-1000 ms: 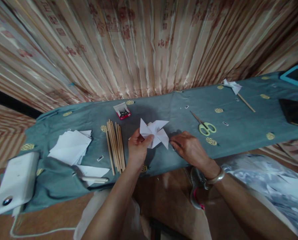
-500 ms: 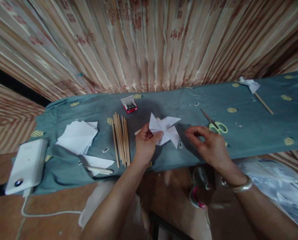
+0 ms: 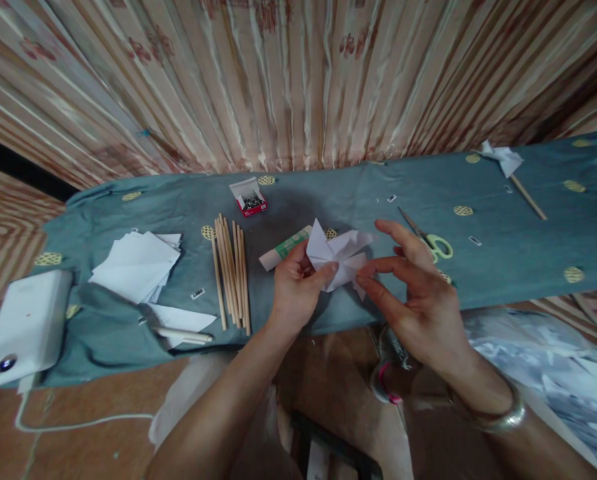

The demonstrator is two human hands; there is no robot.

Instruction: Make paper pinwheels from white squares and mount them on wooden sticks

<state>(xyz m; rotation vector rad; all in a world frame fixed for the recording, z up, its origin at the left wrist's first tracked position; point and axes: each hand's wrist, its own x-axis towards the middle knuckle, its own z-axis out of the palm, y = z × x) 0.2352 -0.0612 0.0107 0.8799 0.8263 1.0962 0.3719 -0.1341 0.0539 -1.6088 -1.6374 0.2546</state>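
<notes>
A white paper pinwheel [image 3: 345, 257] is held above the cloth by my left hand [image 3: 298, 287], its thumb pressed near the pinwheel's centre. My right hand [image 3: 418, 293] is at the pinwheel's right side, thumb and forefinger pinched at the lower right blade, the other fingers raised. Whether a small item is between those fingertips is too small to tell. Behind my left hand lies a green and white tube [image 3: 291, 247]. Yellow-green scissors [image 3: 439, 246] lie beyond my right hand. An open red and white box [image 3: 251, 200] holds small metal pieces.
Several wooden sticks [image 3: 232, 273] lie left of my left hand, with stacked white paper [image 3: 138, 267] farther left. A white device with a cable [image 3: 28, 327] sits at the left end. A pinwheel on a stick [image 3: 505, 160] lies at the back right of the green cloth [image 3: 508, 267].
My right hand has moved left to the pinwheel and its fingers have spread partly. The green and white tube now shows behind my left hand. The view has shifted slightly.
</notes>
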